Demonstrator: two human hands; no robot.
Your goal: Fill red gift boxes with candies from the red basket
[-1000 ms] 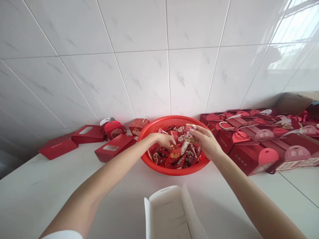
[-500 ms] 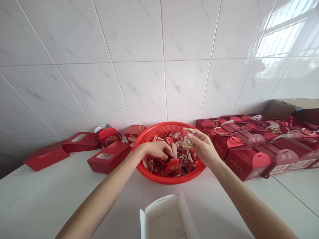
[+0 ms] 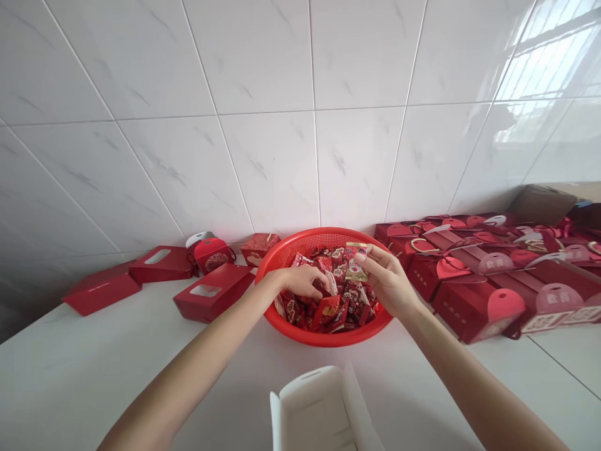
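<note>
My left hand (image 3: 306, 281) reaches into a red plastic basket (image 3: 323, 339), its fingers curled among several wrapped candies (image 3: 350, 299). The fingertips are partly hidden there, and whatever they pinch cannot be made out. Over the basket's right side, my right hand (image 3: 385, 275) pinches a small pink-and-gold candy packet (image 3: 355, 263) between thumb and fingers, its printed face towards me. Below the basket, nearer to me, stands an open box (image 3: 319, 410) with a white inside, cut off by the bottom edge of the view.
Rows of red gift boxes (image 3: 476, 307) with rope handles fill the right side. Behind them is a brown carton (image 3: 539, 203). Red boxes with cut-out windows (image 3: 213, 294) lie at the left. A white tiled wall (image 3: 267, 169) rises behind the white table (image 3: 141, 351).
The view has turned slightly, so everything sits a little further right. The left fingers have shifted slightly among the candies. The right hand still holds the packet over the basket.
</note>
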